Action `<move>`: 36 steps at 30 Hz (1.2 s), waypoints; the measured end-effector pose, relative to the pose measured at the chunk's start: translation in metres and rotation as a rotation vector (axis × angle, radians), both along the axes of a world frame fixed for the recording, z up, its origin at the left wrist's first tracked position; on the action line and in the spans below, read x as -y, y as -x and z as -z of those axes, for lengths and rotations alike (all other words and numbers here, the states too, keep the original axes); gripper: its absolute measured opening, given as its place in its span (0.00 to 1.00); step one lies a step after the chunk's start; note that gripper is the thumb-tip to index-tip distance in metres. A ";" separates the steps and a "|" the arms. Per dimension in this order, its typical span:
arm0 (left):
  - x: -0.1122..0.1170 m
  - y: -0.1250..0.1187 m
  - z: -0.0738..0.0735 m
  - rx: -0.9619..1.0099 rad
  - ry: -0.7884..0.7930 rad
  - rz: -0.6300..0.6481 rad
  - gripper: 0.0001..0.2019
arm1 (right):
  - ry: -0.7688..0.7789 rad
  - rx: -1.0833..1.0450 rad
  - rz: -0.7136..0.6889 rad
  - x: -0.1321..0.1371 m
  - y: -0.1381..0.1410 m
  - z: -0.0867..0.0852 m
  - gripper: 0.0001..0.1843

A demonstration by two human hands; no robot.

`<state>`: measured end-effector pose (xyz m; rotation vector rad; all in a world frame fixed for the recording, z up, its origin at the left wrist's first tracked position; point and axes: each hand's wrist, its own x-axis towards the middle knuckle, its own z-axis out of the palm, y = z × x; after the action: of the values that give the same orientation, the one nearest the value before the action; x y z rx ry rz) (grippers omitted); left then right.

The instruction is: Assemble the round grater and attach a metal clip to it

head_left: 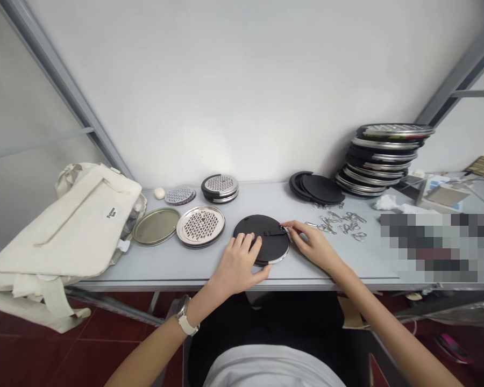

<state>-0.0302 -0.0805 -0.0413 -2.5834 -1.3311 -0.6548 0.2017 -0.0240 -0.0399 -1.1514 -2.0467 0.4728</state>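
Observation:
A round black disc (pixel 271 248) with a silver edge showing at its lower right lies near the table's front. My left hand (pixel 239 264) holds it, fingers on top and thumb at the front rim. At the disc's right edge, by a short slot or strap, my right hand (pixel 308 242) pinches a small shiny metal piece, probably a clip; the fingertips partly hide it. Several loose metal clips (pixel 342 220) are scattered to the right of that hand. Left of the disc sits a perforated grater plate (pixel 204 226), beside a plain round metal plate (pixel 156 226).
Behind are a small grater disc (pixel 179 195), black-rimmed graters (pixel 221 186) and black round covers (pixel 322 189). A tall leaning stack of graters (pixel 381 158) stands at back right. A cream bag (pixel 72 226) overhangs the left end. Boxes (pixel 443 193) crowd the right.

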 end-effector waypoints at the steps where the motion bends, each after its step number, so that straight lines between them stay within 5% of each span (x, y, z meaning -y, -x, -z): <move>1: 0.000 0.000 0.000 0.002 -0.001 0.000 0.27 | 0.009 0.011 -0.008 0.001 0.000 -0.001 0.15; 36: 0.000 0.000 0.000 0.009 -0.027 -0.006 0.26 | 0.048 0.053 -0.042 0.004 0.002 0.000 0.13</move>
<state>-0.0298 -0.0807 -0.0408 -2.5573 -1.3222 -0.6799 0.1997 -0.0278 -0.0396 -1.1621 -2.1190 0.5204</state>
